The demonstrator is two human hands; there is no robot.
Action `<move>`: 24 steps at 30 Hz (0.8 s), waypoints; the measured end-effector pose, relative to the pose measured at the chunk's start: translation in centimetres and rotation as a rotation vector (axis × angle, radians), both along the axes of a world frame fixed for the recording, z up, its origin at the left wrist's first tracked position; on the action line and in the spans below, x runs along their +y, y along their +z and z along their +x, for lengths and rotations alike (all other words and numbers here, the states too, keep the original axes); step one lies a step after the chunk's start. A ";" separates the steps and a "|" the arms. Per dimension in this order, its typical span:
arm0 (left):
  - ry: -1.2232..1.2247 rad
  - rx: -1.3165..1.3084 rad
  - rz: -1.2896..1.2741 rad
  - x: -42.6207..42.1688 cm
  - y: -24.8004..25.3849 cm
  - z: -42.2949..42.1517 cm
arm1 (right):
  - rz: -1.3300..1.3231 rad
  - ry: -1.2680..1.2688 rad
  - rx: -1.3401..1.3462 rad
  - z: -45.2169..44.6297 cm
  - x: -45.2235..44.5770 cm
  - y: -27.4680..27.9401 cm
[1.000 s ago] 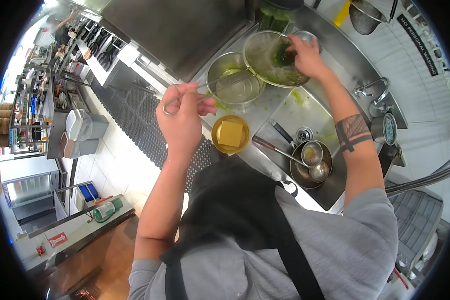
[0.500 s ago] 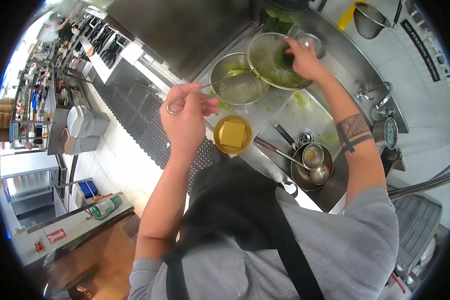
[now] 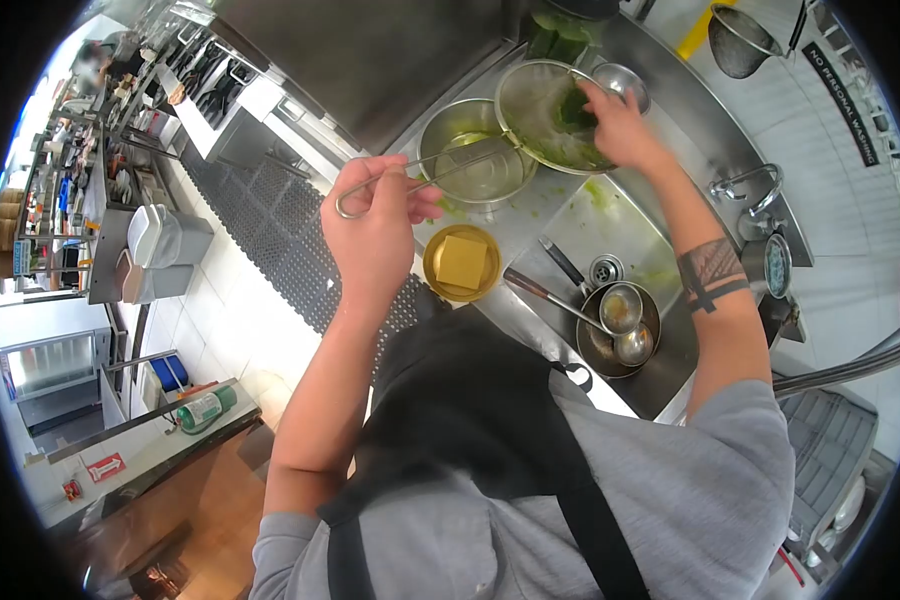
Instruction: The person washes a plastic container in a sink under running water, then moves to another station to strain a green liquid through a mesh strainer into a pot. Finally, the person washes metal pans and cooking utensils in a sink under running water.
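Observation:
My left hand [image 3: 370, 215] is closed round the wire loop handle of a fine-mesh sieve [image 3: 535, 100]. The sieve's bowl is tilted beside the rim of a steel pot [image 3: 440, 185], which holds a little yellow-green liquid. My right hand [image 3: 625, 125] is inside the sieve's right side, fingers curled at a dark green clump of pulp [image 3: 573, 110]. The fingertips are partly hidden there. Wet green pulp lines the mesh. Nearer to me, a yellow block [image 3: 462, 262] lies in a round gold-coloured container [image 3: 490, 285].
A pan [image 3: 595, 350] with two ladles [image 3: 621, 308] sits in the sink beside the drain [image 3: 606, 270]. A small steel bowl [image 3: 625, 85] stands behind my right hand. The faucet [image 3: 760, 190] is at right; another strainer [image 3: 740, 40] hangs on the wall.
My right hand has shifted slightly within the sieve, and more of the dark green clump shows by its fingers. The left hand keeps its hold on the handle.

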State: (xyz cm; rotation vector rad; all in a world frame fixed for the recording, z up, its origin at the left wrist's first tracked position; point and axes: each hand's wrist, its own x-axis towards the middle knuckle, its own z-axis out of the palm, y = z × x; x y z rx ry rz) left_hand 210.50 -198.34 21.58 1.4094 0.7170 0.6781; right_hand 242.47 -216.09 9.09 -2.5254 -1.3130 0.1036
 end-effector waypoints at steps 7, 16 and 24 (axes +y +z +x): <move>0.014 0.014 -0.003 0.0 0.0 0.0 | 0.030 -0.021 0.029 0.4 -0.5 -0.1; 0.005 -0.008 -0.013 0.2 0.0 -0.1 | 0.086 0.075 0.149 -0.1 0.4 -0.3; 0.001 -0.008 -0.005 0.2 0.0 -0.1 | 0.116 0.073 0.141 -0.1 0.7 -0.8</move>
